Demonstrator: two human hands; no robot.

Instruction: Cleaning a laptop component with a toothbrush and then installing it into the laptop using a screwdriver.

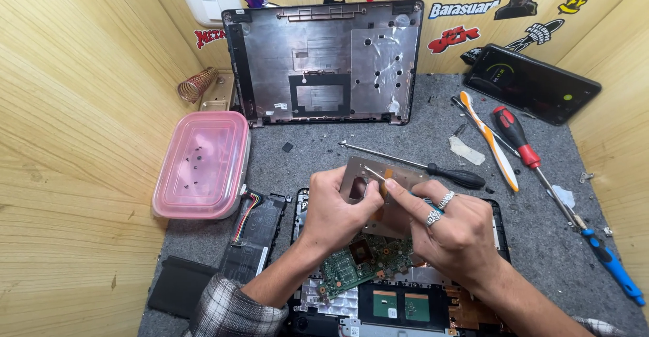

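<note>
— While both hands hold it up, where does the metal plate [395,178] sit?

— Above the open laptop [399,296], between the 2 hands, its long axis running left to right and tilted up toward the far side. The left hand [338,208] pinches its left edge, thumb in front by the square cutout. The right hand [449,232], with 2 rings, has its fingers pressed together and the index fingertip [391,185] on the plate's face, near an orange strip. Both are touching it; the right covers its near right corner.

— Materials?

— Thin, dull grey sheet metal, flat, with cutouts. Below it lies a green circuit board [358,266] in the black laptop base.

— And around?

— Grey felt covers the table [318,154]. A black-handled screwdriver [433,168] lies just beyond the plate. A red-handled screwdriver [517,137] and an orange and white pry tool [490,141] lie to the right. A pink plastic box [201,164] with small screws sits left, and the laptop's bottom cover [324,60] leans on the far wooden wall.
</note>
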